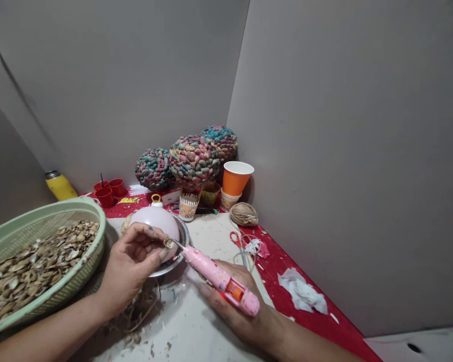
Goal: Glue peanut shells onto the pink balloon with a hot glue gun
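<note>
My left hand [138, 256] pinches a small brown half shell [168, 243] between thumb and fingertips. My right hand [241, 296] is wrapped round a pink hot glue gun [211, 269], whose metal nozzle points left and meets the shell or lies right against it. Behind my left hand, a pale pink balloon [160, 221] sits in a round metal bowl [184, 232]. Some tan shell pieces [126, 222] show at the balloon's left side. My fingers hide part of the balloon and bowl.
At the left stands a green plastic basket [94, 246] of shells. Shell-covered multicoloured balls [194, 158], an orange paper cup [236, 178], red cups [105, 196] and a yellow bottle [60, 186] line the back. Twine [243, 214], scissors [235, 239] and crumpled tissue [302, 290] lie right.
</note>
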### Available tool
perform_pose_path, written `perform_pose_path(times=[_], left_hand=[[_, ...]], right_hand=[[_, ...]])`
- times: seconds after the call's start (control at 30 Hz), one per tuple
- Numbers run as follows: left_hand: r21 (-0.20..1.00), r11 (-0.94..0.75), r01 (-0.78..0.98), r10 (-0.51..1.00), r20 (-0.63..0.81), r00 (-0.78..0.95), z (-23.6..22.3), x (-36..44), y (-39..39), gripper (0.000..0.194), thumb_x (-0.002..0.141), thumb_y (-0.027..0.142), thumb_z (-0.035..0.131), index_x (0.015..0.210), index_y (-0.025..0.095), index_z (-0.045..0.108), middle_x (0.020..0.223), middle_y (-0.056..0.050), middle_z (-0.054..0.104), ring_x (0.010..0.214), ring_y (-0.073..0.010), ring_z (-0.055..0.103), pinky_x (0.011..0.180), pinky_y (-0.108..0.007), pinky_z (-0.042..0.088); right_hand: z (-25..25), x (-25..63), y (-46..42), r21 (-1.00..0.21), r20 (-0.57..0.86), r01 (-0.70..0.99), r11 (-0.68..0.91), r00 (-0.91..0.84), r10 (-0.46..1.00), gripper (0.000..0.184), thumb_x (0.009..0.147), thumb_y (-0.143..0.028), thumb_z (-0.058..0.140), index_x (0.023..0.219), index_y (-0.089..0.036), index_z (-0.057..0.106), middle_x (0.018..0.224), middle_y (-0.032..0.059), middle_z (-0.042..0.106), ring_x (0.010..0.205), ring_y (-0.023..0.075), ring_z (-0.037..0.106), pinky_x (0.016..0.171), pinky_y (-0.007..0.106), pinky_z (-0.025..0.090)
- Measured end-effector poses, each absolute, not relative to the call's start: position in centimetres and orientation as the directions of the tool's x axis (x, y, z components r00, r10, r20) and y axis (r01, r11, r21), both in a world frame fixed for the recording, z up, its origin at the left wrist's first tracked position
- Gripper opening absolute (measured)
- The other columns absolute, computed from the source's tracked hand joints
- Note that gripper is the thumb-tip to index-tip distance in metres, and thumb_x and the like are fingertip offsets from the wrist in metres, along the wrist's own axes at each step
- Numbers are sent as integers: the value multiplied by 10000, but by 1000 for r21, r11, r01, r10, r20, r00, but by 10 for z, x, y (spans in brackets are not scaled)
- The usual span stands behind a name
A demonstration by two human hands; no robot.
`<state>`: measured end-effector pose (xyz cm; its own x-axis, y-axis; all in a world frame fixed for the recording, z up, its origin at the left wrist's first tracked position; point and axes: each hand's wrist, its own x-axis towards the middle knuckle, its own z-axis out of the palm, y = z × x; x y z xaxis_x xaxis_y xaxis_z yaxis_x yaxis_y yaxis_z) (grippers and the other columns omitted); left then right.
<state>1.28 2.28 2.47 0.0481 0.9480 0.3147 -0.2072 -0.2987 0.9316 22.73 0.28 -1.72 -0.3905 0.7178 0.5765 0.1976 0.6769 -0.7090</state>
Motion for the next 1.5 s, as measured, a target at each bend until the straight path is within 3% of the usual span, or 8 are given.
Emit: perform_pose_path(times=[0.33, 0.6, 0.83, 1.17, 1.5], left_hand=[[928, -330, -174, 941, 338, 13, 22, 10, 26, 237, 744, 118, 805, 870, 193, 617, 900, -12, 694, 855, -129, 681, 813, -213, 570], [928, -337, -158, 939, 344, 17, 24, 10, 26, 240, 750, 116, 804, 867, 208, 614, 887, 14, 705, 832, -104, 678, 775, -171, 559], [936, -299, -187, 949, 312, 44, 26, 14, 24, 228, 745, 122, 811, 848, 199, 622, 866, 18, 706, 802, -94, 681, 749, -159, 566], [946, -306, -106, 946, 314, 78, 20, 15, 24, 220, 751, 161, 811, 852, 189, 617, 849, -12, 693, 814, -139, 661, 780, -227, 554], [948, -298, -115, 951, 305, 50, 22, 16, 23, 244, 729, 147, 820, 834, 189, 604, 836, -4, 696, 791, -127, 667, 758, -211, 558]], right_hand=[[-13, 228, 2, -722, 538, 230, 652, -406, 739, 290, 965, -287, 497, 708, -224, 379, 659, -28, 426, 576, 124, 411, 571, 282, 351], [-15, 227, 1, -734, 528, 210, 645, -420, 738, 290, 961, -320, 509, 725, -225, 370, 674, -31, 414, 580, 121, 408, 567, 276, 346], [-6, 227, 2, -648, 621, 214, 731, -408, 669, 171, 967, -269, 491, 809, -206, 475, 751, 9, 482, 692, 156, 482, 631, 289, 398], [-8, 225, 1, -658, 613, 225, 719, -393, 685, 289, 962, -272, 518, 713, -218, 380, 691, -15, 441, 630, 136, 452, 588, 275, 377], [-13, 225, 1, -657, 604, 228, 718, -411, 683, 302, 954, -266, 519, 717, -231, 335, 686, -22, 417, 617, 141, 417, 584, 286, 343]])
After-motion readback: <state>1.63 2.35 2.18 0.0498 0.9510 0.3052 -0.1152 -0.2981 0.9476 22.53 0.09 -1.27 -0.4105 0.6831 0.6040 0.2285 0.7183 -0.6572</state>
